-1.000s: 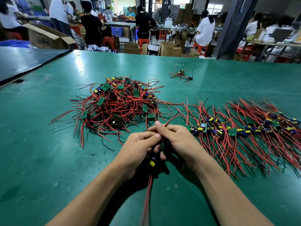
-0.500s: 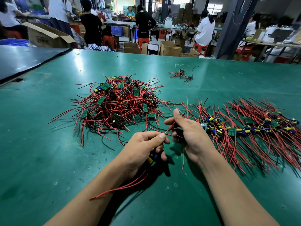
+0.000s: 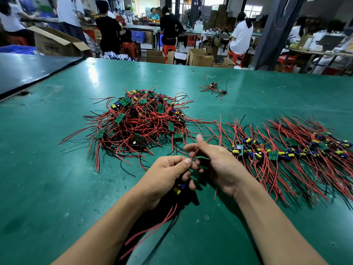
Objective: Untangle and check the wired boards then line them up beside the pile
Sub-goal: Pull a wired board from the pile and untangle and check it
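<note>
- Left hand [image 3: 166, 176] grips board [image 3: 179, 188] just above tabletop [image 3: 47, 178].
- Right hand [image 3: 221, 165] pinches its wire [image 3: 194, 155].
- Pile [image 3: 141, 121] beyond hands; row [image 3: 286, 150] to the right.

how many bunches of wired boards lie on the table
3: tangled pile centre left, lined-up row at right, small stray bunch farther back. The left hand holds one more board.

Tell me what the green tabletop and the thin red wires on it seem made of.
The green tabletop looks like a rubbery or vinyl mat, semi-matte: soft glare, scuffs, small pits. The thin red wires look plastic-insulated and smooth: they bend in loose curves. Any metal core is hidden.
</note>
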Demonstrator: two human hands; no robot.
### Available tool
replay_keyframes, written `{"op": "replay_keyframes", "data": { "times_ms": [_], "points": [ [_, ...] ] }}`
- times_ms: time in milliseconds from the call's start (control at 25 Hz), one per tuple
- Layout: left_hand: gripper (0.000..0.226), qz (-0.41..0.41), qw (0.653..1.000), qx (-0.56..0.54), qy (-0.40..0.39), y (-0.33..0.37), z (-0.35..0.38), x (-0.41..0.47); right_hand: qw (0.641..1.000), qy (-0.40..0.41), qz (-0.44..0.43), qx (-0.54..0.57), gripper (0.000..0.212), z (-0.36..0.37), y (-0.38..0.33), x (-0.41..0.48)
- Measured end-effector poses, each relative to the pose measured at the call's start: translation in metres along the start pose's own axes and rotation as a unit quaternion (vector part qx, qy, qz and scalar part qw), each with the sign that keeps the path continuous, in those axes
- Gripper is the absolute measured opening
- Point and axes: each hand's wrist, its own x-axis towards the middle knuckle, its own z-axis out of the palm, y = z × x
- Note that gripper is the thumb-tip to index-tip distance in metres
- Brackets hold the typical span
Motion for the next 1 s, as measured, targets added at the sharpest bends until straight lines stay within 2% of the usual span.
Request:
{"op": "replay_keyframes", "data": {
  "times_ms": [120, 280, 440, 600, 680, 840, 1000],
  "points": [
    [0.023, 0.005, 1.0, -0.009, 0.007, 0.0, 0.0, 0.001, 0.999, -0.03, -0.01, -0.003, 0.034, 0.005, 0.005, -0.001],
    [0.023, 0.008, 1.0, 0.005, 0.0, 0.0, -0.001, 0.002, 0.995, 0.067, -0.045, -0.066, 0.043, -0.004, 0.003, 0.004],
    [0.022, 0.014, 0.999, 0.027, -0.019, 0.0, -0.003, 0.003, 0.992, 0.096, -0.077, 0.02, 0.045, -0.002, 0.002, 0.006],
    [0.021, 0.005, 0.998, 0.039, -0.047, 0.002, -0.005, 0.002, 0.987, 0.043, 0.0, 0.154, 0.06, -0.004, -0.005, 0.006],
    [0.02, -0.003, 0.997, 0.047, -0.061, 0.003, -0.006, 0.001, 0.978, -0.004, 0.041, 0.206, 0.055, -0.011, -0.009, 0.004],
    [0.021, -0.02, 0.995, 0.065, -0.074, 0.006, -0.006, -0.001, 0.977, -0.066, 0.061, 0.195, 0.041, -0.015, -0.01, 0.001],
    [0.02, -0.002, 1.0, -0.006, -0.012, 0.01, -0.005, -0.002, 0.989, -0.033, 0.038, 0.137, 0.056, -0.011, -0.007, 0.004]
  ]
}}
